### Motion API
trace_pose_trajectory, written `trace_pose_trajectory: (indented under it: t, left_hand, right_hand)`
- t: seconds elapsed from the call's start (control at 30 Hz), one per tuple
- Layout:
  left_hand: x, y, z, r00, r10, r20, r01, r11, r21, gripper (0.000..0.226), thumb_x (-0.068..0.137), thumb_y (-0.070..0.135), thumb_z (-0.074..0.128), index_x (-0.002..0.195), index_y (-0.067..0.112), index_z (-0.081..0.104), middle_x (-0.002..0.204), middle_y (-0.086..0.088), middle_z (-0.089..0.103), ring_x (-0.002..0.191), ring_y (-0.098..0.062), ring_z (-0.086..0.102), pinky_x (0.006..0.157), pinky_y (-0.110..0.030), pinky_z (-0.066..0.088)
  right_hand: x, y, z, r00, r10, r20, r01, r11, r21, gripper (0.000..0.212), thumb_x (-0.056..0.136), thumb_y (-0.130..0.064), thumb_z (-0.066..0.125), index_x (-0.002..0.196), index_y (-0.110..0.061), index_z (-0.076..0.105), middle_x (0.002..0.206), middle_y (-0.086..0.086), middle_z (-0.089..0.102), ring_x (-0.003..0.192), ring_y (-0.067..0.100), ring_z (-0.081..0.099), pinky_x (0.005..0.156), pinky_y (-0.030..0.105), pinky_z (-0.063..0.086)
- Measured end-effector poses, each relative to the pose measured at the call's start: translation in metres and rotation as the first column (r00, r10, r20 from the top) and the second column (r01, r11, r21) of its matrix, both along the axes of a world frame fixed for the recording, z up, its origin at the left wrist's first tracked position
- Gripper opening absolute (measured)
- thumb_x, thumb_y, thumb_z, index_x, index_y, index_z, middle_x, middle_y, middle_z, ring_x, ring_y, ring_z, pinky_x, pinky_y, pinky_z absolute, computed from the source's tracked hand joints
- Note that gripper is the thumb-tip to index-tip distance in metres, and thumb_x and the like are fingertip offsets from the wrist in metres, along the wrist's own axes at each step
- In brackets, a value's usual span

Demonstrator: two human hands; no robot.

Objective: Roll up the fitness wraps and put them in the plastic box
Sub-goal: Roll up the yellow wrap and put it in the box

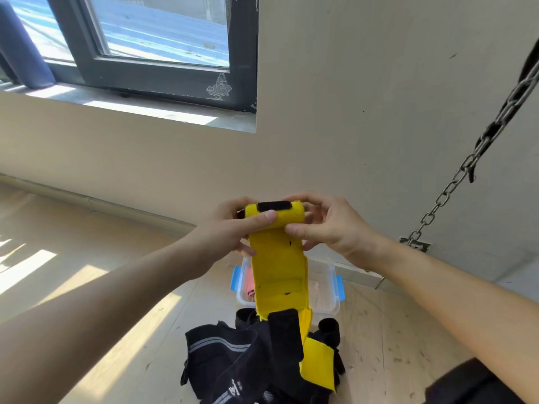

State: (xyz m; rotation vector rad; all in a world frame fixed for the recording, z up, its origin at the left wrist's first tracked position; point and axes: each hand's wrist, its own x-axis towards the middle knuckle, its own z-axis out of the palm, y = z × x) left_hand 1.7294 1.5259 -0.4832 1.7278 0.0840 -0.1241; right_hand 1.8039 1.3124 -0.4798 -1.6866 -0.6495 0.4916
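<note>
Above a wooden floor [393,330], both hands grip a yellow fitness wrap [278,258] partly rolled at its top: the left hand [230,231] pinches the roll's left end, the right hand [323,225] curls round its right end. The loose tail hangs onto a heap of black wraps [233,354]. A clear plastic box [329,290] with blue latches stands just behind.

We are gripping the wrap [277,258] up in front of the plastic box [326,298], left hand [230,228] at its left end, right hand [329,225] at its right. More wraps [248,354] are lying on the floor [116,345] just before the box; a chain [446,193] is hanging right of it.
</note>
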Motion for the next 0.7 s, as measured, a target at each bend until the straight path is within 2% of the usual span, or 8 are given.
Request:
trace_pose_trajectory:
  t: [0.1, 0.23, 0.3, 0.43, 0.5, 0.6, 0.7]
  left_hand:
    - [-0.0007, -0.0003, 0.0014, 0.998, 0.045, 0.054, -0.045, 0.999, -0.001, 0.054, 0.076, 0.039, 0.078, 0.124, 0.018, 0.064, 0.110, -0.010, 0.069, 0.101, -0.026, 0.071, 0.070, -0.031, 0.060]
    - [-0.0006, -0.0030, -0.0002, 0.985, 0.068, 0.160, -0.071, 0.997, 0.016, 0.050, 0.075, 0.028, 0.087, 0.119, 0.020, 0.064, 0.106, -0.011, 0.071, 0.090, -0.021, 0.072, 0.067, -0.028, 0.059]
    - [-0.0013, -0.0044, -0.0026, 0.972, 0.061, 0.225, -0.074, 0.996, 0.051, 0.046, 0.078, 0.024, 0.085, 0.119, 0.020, 0.063, 0.104, -0.010, 0.071, 0.090, -0.020, 0.072, 0.069, -0.029, 0.061]
    - [-0.0018, -0.0048, -0.0065, 0.952, 0.044, 0.302, -0.092, 0.985, 0.149, 0.049, 0.079, 0.021, 0.085, 0.122, 0.025, 0.061, 0.108, 0.000, 0.069, 0.100, -0.020, 0.070, 0.079, -0.035, 0.063]
    - [-0.0009, -0.0046, -0.0051, 0.966, 0.054, 0.255, -0.086, 0.989, 0.117, 0.055, 0.079, 0.021, 0.087, 0.125, 0.026, 0.059, 0.111, -0.002, 0.066, 0.099, -0.020, 0.070, 0.073, -0.031, 0.063]
    - [-0.0002, -0.0016, -0.0046, 0.999, 0.014, 0.041, -0.014, 1.000, 0.001, 0.062, 0.075, 0.035, 0.088, 0.129, 0.025, 0.058, 0.115, -0.004, 0.068, 0.101, -0.023, 0.072, 0.068, -0.030, 0.060]
    - [-0.0011, 0.0010, -0.0054, 0.985, -0.121, -0.125, 0.107, 0.988, -0.110, 0.060, 0.083, 0.055, 0.069, 0.132, 0.022, 0.061, 0.120, -0.008, 0.073, 0.106, -0.028, 0.072, 0.072, -0.033, 0.058]
  right_hand:
    - [0.0007, -0.0035, 0.0031, 0.995, 0.038, -0.087, -0.045, 0.996, -0.082, 0.049, 0.084, -0.042, 0.065, 0.128, -0.022, 0.063, 0.114, 0.001, 0.071, 0.099, 0.018, 0.071, 0.069, 0.032, 0.060]
    - [-0.0027, 0.0002, 0.0032, 0.983, 0.053, -0.175, -0.074, 0.990, -0.118, 0.056, 0.083, -0.060, 0.052, 0.128, -0.029, 0.064, 0.118, 0.001, 0.070, 0.105, 0.022, 0.068, 0.068, 0.032, 0.059]
    - [-0.0049, 0.0033, 0.0036, 0.982, 0.038, -0.186, -0.057, 0.993, -0.102, 0.053, 0.083, -0.061, 0.053, 0.124, -0.030, 0.066, 0.120, 0.001, 0.070, 0.108, 0.024, 0.068, 0.065, 0.034, 0.060]
    - [-0.0071, 0.0043, 0.0031, 0.986, -0.005, -0.167, -0.003, 0.999, -0.046, 0.046, 0.082, -0.051, 0.064, 0.122, -0.028, 0.068, 0.117, 0.001, 0.072, 0.107, 0.025, 0.068, 0.060, 0.031, 0.059]
    - [-0.0070, 0.0037, 0.0032, 0.986, -0.010, -0.168, 0.007, 1.000, -0.019, 0.047, 0.082, -0.047, 0.066, 0.124, -0.025, 0.068, 0.117, 0.003, 0.072, 0.108, 0.025, 0.069, 0.057, 0.029, 0.057]
    - [-0.0070, 0.0018, 0.0041, 0.984, 0.001, -0.177, 0.005, 0.999, 0.036, 0.041, 0.083, -0.039, 0.068, 0.121, -0.024, 0.069, 0.113, 0.001, 0.073, 0.105, 0.021, 0.070, 0.056, 0.027, 0.056]
    - [-0.0063, -0.0004, 0.0048, 0.988, 0.001, -0.152, 0.009, 0.998, 0.066, 0.042, 0.082, -0.034, 0.069, 0.123, -0.024, 0.067, 0.111, -0.001, 0.074, 0.103, 0.020, 0.070, 0.061, 0.028, 0.057]
